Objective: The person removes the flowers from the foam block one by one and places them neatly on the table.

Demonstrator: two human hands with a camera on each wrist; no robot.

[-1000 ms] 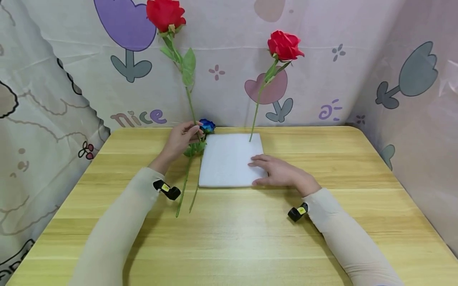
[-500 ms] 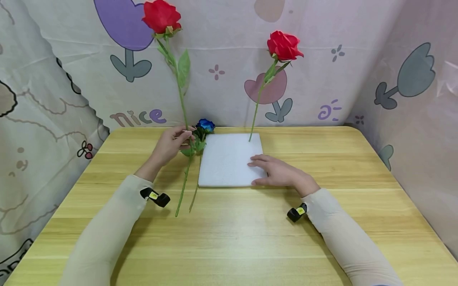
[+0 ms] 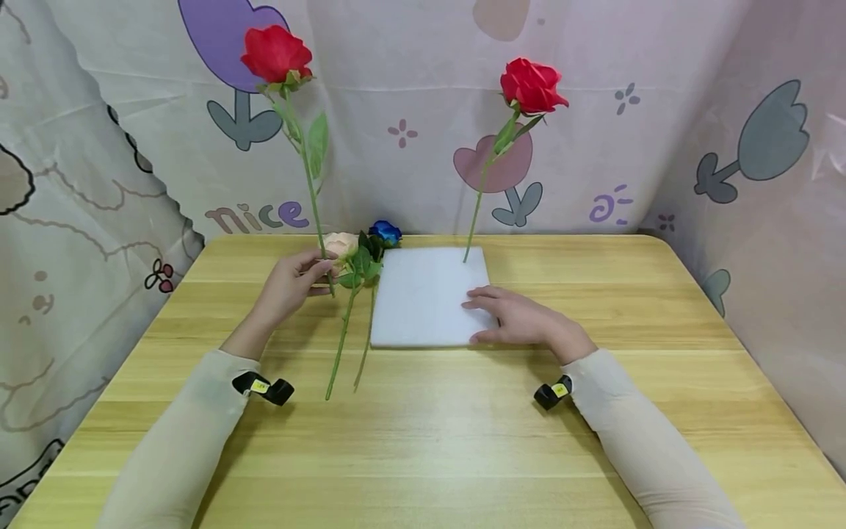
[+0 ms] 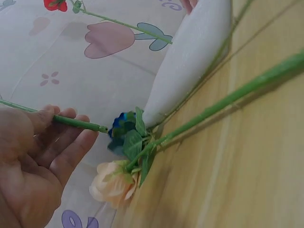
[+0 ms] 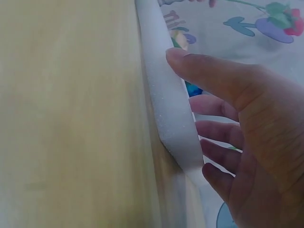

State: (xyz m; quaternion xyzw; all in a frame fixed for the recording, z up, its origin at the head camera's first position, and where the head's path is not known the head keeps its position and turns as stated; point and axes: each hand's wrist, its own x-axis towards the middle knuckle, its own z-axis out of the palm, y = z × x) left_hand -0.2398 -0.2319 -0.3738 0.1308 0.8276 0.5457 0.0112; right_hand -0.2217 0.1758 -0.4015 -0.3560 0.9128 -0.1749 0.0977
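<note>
My left hand (image 3: 283,290) pinches a red rose (image 3: 276,55) low on its green stem, bloom up and leaning left. In the left wrist view the stem's cut end (image 4: 100,128) sticks out past the fingertips, free of the table. Beside this hand lie a cream rose (image 3: 342,245) and a blue rose (image 3: 385,233), stems toward the front. My right hand (image 3: 518,317) rests on the right side of a white foam block (image 3: 423,297), thumb at its front edge (image 5: 176,54), fingers loosely spread. Another red rose (image 3: 532,87) stands in the block's back right part.
The wooden table (image 3: 423,448) carries the block and flowers. A printed cloth backdrop (image 3: 396,184) rises right behind its back edge and along both sides. The lying stems (image 3: 340,353) stretch along the block's left side. Black cameras (image 3: 264,387) sit on both wrists.
My left hand has moved left and toward me with the red rose, lowering its bloom. The cream rose has come into view behind it. The right hand and block stay put.
</note>
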